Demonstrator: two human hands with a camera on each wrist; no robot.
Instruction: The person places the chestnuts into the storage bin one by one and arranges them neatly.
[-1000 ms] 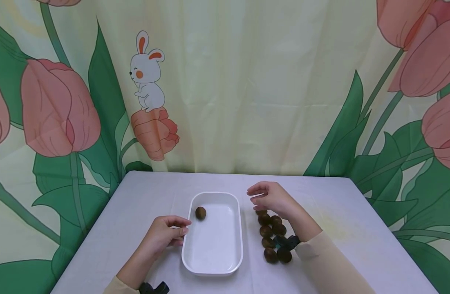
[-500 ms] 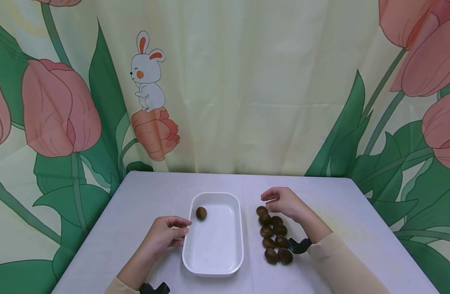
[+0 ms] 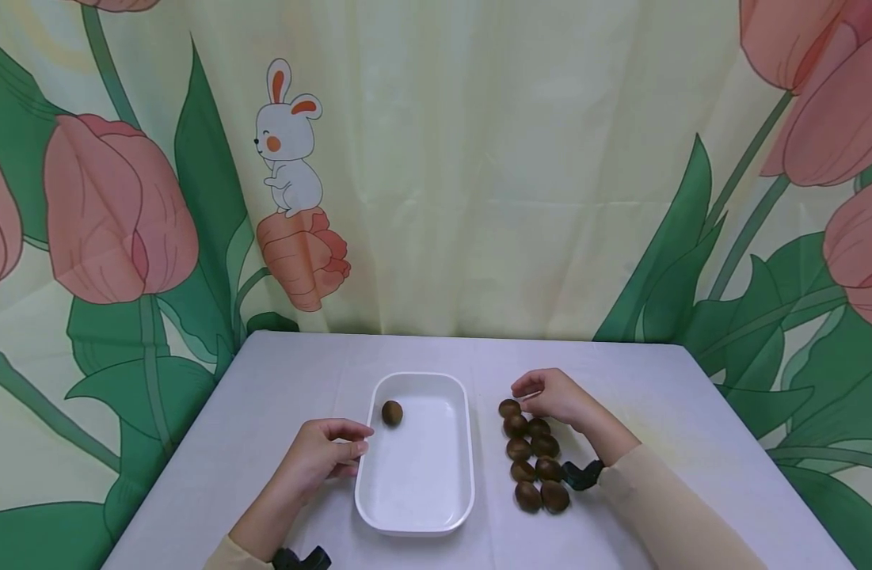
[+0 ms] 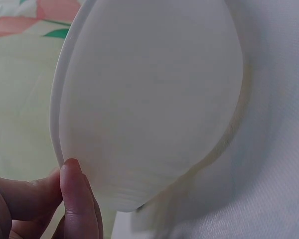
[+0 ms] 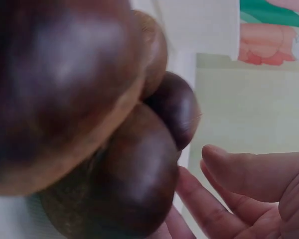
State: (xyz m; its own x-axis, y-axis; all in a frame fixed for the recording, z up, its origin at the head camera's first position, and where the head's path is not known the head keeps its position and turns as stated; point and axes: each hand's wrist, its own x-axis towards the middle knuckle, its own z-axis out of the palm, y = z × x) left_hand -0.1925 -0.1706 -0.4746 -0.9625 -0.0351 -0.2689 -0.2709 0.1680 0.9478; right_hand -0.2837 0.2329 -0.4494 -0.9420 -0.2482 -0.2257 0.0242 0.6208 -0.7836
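Note:
Glossy brown chestnuts stand in two rough rows right of a white tray (image 3: pixel 414 507). One chestnut (image 3: pixel 392 413) lies inside the tray, near its far left corner. My left hand (image 3: pixel 325 455) holds the tray's left rim; the left wrist view shows fingertips (image 4: pixel 72 174) against the rim and outer wall. At the far end of the rows, my right hand (image 3: pixel 558 396) is beside the farthest chestnut (image 3: pixel 509 408). Its thumb (image 5: pixel 249 172) stands apart from its fingers in the right wrist view, with no chestnut visible between them.
A white cloth covers the table (image 3: pixel 307 356). Behind it hangs a curtain (image 3: pixel 478 198) printed with tulips and a rabbit. Near chestnuts (image 5: pixel 134 174) hide part of the right wrist view. Black straps (image 3: pixel 584 475) are on both wrists.
My right hand has drawn back to the right and slightly nearer, coming down beside the farthest chestnut, which now shows fully. My left hand and the tray stay in place.

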